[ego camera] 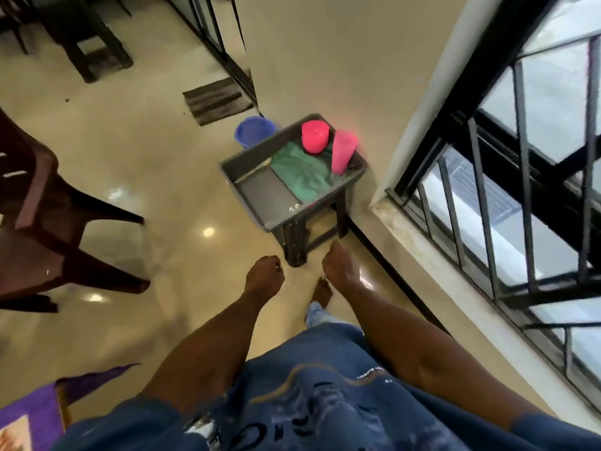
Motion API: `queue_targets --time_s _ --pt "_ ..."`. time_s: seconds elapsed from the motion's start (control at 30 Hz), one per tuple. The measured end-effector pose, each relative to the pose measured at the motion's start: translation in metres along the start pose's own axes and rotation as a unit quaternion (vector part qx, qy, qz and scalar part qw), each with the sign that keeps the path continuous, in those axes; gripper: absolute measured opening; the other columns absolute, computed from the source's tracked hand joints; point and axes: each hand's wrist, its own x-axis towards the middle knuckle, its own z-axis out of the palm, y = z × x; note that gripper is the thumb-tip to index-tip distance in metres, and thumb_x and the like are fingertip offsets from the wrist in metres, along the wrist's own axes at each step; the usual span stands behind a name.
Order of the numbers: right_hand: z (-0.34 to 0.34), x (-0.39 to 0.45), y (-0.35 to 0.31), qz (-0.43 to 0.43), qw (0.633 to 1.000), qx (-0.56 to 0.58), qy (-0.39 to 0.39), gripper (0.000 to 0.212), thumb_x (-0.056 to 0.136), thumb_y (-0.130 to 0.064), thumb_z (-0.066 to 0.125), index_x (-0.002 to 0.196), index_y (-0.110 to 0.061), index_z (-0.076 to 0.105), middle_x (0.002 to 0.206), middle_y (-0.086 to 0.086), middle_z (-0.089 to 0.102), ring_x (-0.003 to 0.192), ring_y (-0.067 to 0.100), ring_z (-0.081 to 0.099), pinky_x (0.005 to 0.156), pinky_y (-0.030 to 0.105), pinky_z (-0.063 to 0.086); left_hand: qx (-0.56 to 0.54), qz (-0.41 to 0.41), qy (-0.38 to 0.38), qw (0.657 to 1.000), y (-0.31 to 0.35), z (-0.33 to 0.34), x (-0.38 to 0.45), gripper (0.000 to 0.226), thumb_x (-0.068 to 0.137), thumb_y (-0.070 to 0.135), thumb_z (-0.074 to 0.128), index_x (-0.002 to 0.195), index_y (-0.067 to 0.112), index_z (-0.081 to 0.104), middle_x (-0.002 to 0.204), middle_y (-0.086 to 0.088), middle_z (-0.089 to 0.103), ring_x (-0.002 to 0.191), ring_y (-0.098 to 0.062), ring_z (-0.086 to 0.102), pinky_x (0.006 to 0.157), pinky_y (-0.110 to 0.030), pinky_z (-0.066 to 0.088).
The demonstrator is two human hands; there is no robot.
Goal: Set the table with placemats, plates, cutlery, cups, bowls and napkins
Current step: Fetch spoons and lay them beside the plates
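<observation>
1. Head view looks down at a grey tray [257,203] set on a small dark stool [294,236], which stands against the wall below a barred window [520,177]. I take the tray as landmark.
2. In the tray, at its far end, stand two pink cups [314,137]: one squat, and a taller one just beside it toward the window. A green cloth [300,172], perhaps napkins or a placemat, lies crumpled across the tray's middle, under or against the cups. The tray's near end is bare apart from something small and shiny that I cannot identify.
3. Beyond the tray, on the floor, sits a blue bucket [254,130].
4. Left hand [264,276] and right hand [338,266] hang short of the tray's near edge, both apart from it. Their fingers look loosely curled and hold nothing, so far as the blur allows.
5. A purple placemat [29,415] shows at the frame's lower corner, well away from the tray; the table under it is barely seen.
6. My judgement: cups and cloth remain to be fetched, so the setting is unfinished. No plates, cutlery or bowls are visible, so how much is laid cannot be told.
</observation>
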Motion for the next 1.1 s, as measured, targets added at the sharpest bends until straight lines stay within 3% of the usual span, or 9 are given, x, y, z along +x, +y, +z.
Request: queue_targets --time_s 0.13,0.23,0.37,0.53,0.7,0.8,0.9,0.97,1.1 --pt "-0.031 0.081 -0.044 -0.003 1.0 0.003 -0.002 0.02 0.096 -0.014 0.05 0.113 -0.008 0.058 0.108 0.012 0.067 0.089 0.024 0.06 0.067 0.025 0.037 -0.022 -0.008 0.017 1.0 0.032 -0.051 0.08 0.019 0.09 0.018 0.051 0.094 0.012 0.069 0.102 -0.009 0.068 0.095 -0.03 0.064 0.08 -0.038 0.054" --pt "-0.041 0.135 -0.079 -0.014 1.0 0.001 -0.006 0.022 0.097 -0.02 0.05 0.114 -0.009 0.057 0.105 0.008 0.065 0.094 0.025 0.06 0.073 0.029 0.04 -0.015 -0.003 0.041 0.999 0.051 -0.088 0.139 0.015 0.09 0.017 0.053 0.088 0.014 0.068 0.094 -0.009 0.068 0.087 -0.029 0.064 0.072 -0.034 0.052" --pt "-0.029 0.178 -0.102 0.009 1.0 -0.009 -0.014 0.019 0.094 -0.017 0.046 0.109 -0.01 0.055 0.109 0.017 0.065 0.103 0.037 0.062 0.079 0.038 0.047 -0.018 -0.005 0.04 0.999 0.052 -0.105 0.183 0.014 0.087 0.012 0.054 0.077 0.014 0.065 0.085 -0.008 0.066 0.08 -0.027 0.063 0.062 -0.028 0.041" --pt "-0.008 0.214 -0.12 0.073 0.997 0.017 -0.011 0.022 0.093 -0.017 0.049 0.111 -0.009 0.057 0.109 0.018 0.065 0.1 0.037 0.063 0.082 0.04 0.053 0.023 0.026 -0.041 0.999 0.032 -0.122 0.237 0.016 0.087 0.012 0.053 0.089 0.008 0.068 0.097 -0.011 0.067 0.089 -0.028 0.062 0.071 -0.03 0.045" --pt "0.015 0.244 -0.144 0.151 0.985 0.071 0.041 0.026 0.094 -0.024 0.048 0.115 -0.014 0.06 0.113 0.014 0.067 0.1 0.035 0.063 0.081 0.038 0.052 0.034 0.066 -0.116 0.99 0.003 -0.138 0.304 0.014 0.089 0.012 0.053 0.086 0.006 0.065 0.096 -0.014 0.066 0.091 -0.029 0.06 0.072 -0.028 0.038" --pt "0.036 0.255 -0.163 0.211 0.972 0.084 0.056 0.026 0.09 -0.018 0.048 0.113 -0.009 0.058 0.113 0.017 0.067 0.1 0.038 0.063 0.077 0.04 0.052 0.071 0.102 -0.171 0.978 -0.016 -0.144 0.341 0.015 0.09 0.013 0.052 0.082 0.007 0.063 0.093 -0.014 0.067 0.09 -0.028 0.061 0.071 -0.027 0.038" --pt "0.058 0.258 -0.187 0.271 0.954 0.122 0.043 0.024 0.088 -0.013 0.05 0.109 -0.006 0.059 0.11 0.02 0.065 0.099 0.038 0.063 0.071 0.034 0.045 0.095 0.097 -0.231 0.963 -0.035 -0.145 0.376 0.015 0.088 0.011 0.054 0.076 0.008 0.064 0.086 -0.013 0.068 0.085 -0.028 0.064 0.069 -0.03 0.044" --pt "0.072 0.256 -0.193 0.279 0.95 0.134 0.047 0.025 0.09 -0.014 0.05 0.111 -0.007 0.063 0.114 0.019 0.066 0.104 0.037 0.062 0.077 0.036 0.047 0.105 0.094 -0.275 0.951 -0.042 -0.142 0.392 0.014 0.085 0.013 0.059 0.078 0.004 0.068 0.085 -0.013 0.069 0.084 -0.029 0.066 0.071 -0.031 0.05" --pt "0.095 0.242 -0.194 0.333 0.923 0.178 0.076 0.026 0.091 -0.007 0.047 0.107 -0.001 0.066 0.116 0.02 0.065 0.108 0.038 0.06 0.084 0.035 0.044 0.066 0.064 -0.33 0.939 -0.044 -0.128 0.399 0.021 0.082 0.015 0.065 0.083 -0.004 0.071 0.087 -0.021 0.071 0.086 -0.033 0.068 0.067 -0.033 0.048"
